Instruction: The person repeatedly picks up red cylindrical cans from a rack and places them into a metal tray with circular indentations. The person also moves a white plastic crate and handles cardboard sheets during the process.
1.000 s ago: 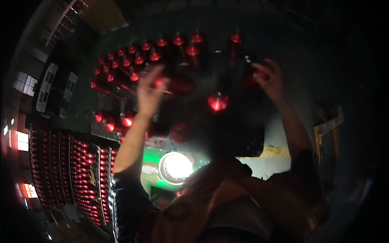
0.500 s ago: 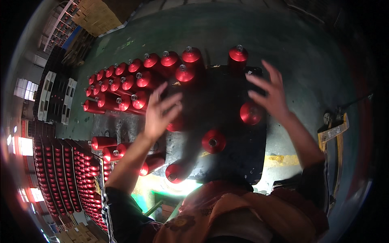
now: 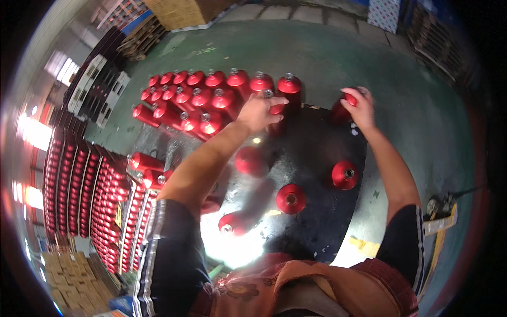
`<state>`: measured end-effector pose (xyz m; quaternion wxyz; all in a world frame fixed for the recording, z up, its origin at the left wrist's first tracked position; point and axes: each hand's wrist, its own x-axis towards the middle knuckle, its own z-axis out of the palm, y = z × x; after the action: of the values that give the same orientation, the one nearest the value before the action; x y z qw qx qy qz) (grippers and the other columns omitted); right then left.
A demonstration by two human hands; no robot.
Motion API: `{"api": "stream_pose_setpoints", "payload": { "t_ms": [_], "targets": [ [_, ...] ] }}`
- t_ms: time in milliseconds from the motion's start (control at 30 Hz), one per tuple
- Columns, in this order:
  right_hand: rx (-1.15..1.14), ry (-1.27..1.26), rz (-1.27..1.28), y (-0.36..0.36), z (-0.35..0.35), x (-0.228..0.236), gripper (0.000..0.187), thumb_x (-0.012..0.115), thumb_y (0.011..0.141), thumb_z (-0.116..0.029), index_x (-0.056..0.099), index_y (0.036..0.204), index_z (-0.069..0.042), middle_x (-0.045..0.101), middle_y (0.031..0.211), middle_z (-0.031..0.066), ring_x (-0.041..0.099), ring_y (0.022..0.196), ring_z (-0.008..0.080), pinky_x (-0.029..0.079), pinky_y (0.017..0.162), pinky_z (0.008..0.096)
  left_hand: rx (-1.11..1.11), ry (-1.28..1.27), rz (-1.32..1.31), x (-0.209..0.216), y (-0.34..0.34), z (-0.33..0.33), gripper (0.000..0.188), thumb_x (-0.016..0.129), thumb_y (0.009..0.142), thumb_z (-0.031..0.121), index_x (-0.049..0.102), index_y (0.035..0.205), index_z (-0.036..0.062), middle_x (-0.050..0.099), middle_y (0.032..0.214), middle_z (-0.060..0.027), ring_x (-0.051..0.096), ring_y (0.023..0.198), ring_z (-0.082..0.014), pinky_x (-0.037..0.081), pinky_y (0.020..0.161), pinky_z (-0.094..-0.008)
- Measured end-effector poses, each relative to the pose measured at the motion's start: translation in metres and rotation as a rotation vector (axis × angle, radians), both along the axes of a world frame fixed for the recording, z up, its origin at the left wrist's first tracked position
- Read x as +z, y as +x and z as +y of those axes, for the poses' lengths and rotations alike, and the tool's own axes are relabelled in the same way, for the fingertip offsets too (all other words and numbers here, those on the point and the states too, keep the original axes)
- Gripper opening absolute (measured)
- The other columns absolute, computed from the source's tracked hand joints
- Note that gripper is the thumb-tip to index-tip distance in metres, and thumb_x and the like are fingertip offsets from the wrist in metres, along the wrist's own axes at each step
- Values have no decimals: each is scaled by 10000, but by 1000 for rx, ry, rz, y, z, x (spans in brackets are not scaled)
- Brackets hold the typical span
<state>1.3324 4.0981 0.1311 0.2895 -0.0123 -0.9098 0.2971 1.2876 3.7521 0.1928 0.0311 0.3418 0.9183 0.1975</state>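
My left hand (image 3: 257, 113) has its fingers round the shoulder of a red bottle (image 3: 277, 109), just under the neck, at the end of the tight group. Farther right, my right hand (image 3: 361, 108) is closed over the top of another red bottle (image 3: 339, 114) at the far right corner of the dark board. Both bottles stand upright. Between my forearms, loose red bottles stand apart: one with a blurred top (image 3: 251, 160), one in the middle (image 3: 291, 199), one on the right (image 3: 345, 175) and one near me (image 3: 231, 225).
Rows of red bottles (image 3: 202, 98) crowd the left of the dark board (image 3: 327, 227). Stacked racks of red bottles (image 3: 108, 222) rise at the left. Pallets (image 3: 142, 38) and cartons (image 3: 177, 13) are at the back. A yellow-handled cart (image 3: 442, 227) stands right.
Both hands, earlier open in the air above the board, have reached forward and closed on bottle tops. The view has shifted, showing more of the far floor.
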Motion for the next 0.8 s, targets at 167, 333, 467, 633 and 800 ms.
{"api": "stream_pose_setpoints", "payload": {
  "t_ms": [167, 333, 467, 633, 800],
  "targets": [
    [199, -342, 174, 75, -21, 99, 335, 686, 864, -138, 656, 1196, -111, 592, 1214, 60, 552, 1134, 230, 406, 1017, 345, 89, 467, 197, 84, 99, -114, 498, 752, 797, 201, 623, 1279, 204, 552, 1313, -162, 528, 1210, -305, 481, 975, -382],
    [576, -1238, 3, 178, -149, 160, 407, 549, 968, -205, 515, 1369, -139, 576, 1282, 55, 533, 1206, 220, 409, 1054, 393, 428, 1433, -112, 93, 258, -252, 568, 680, 904, 195, 473, 1399, 8, 561, 1328, -134, 615, 1104, -262, 520, 947, -364],
    [791, -1638, -316, 236, -289, 130, 474, 400, 1022, -368, 464, 1402, -92, 532, 1375, 46, 467, 1302, 216, 410, 1077, 447, 590, 1871, -223, 26, 363, -333, 693, 640, 920, 393, 362, 1439, 28, 550, 1310, -129, 578, 1162, -276, 465, 1025, -458],
    [950, -2070, -965, 280, -456, 36, 454, 475, 998, -349, 493, 1366, -84, 527, 1378, 132, 474, 1281, 283, 405, 1069, 487, 811, 2192, -308, -95, 466, -379, 580, 505, 941, 507, 470, 1283, 39, 578, 1221, -138, 614, 998, -312, 533, 869, -454],
    [881, -2403, -2007, 300, -547, -55, 617, 617, 877, -283, 395, 1397, -34, 400, 1413, 196, 390, 1296, 406, 487, 909, 603, 906, 2792, -543, -197, 496, -387, 697, 349, 940, 682, 537, 1231, 77, 626, 1130, -124, 631, 908, -348, 574, 769, -458]
  ]
}}
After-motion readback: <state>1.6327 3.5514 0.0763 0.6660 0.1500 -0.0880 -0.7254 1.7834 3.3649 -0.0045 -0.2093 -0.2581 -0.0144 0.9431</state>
